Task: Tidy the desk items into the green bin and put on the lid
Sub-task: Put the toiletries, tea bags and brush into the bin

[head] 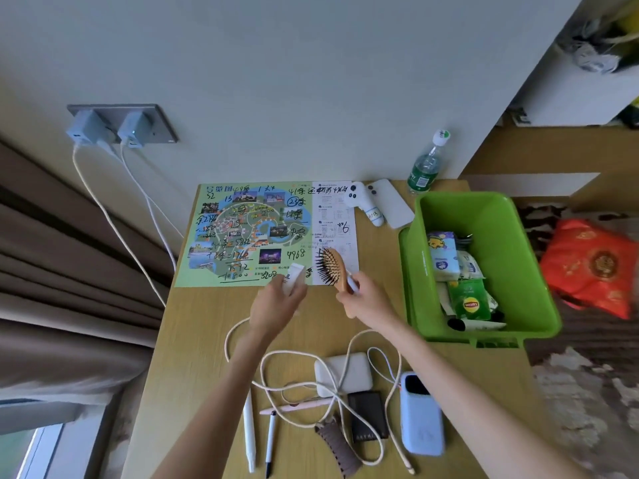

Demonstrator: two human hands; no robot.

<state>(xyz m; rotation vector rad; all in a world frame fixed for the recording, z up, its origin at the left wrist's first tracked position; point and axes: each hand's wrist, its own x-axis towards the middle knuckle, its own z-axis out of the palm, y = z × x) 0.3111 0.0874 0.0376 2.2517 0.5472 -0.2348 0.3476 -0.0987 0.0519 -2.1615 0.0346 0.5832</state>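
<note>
My left hand (pixel 276 300) holds a small white tube (pixel 294 276) above the wooden desk (pixel 193 340). My right hand (pixel 363 299) grips the handle of a wooden hairbrush (pixel 333 267), bristles facing left. Both hands hover over the lower edge of a green printed map (pixel 242 233). The green bin (pixel 484 216) stands to the right, holding tissue packs, a tea sachet and a tube. Its lid (pixel 403 236) seems to lie under it, an edge showing at the left.
Near the front edge lie a white cable (pixel 301 357), a white power bank (pixel 345 371), a blue power bank (pixel 422 416), a black card case (pixel 368 414), a brown hair clip (pixel 337 444) and pens (pixel 249 433). A phone (pixel 390 202), a white device (pixel 364 202) and a bottle (pixel 427 164) stand at the back.
</note>
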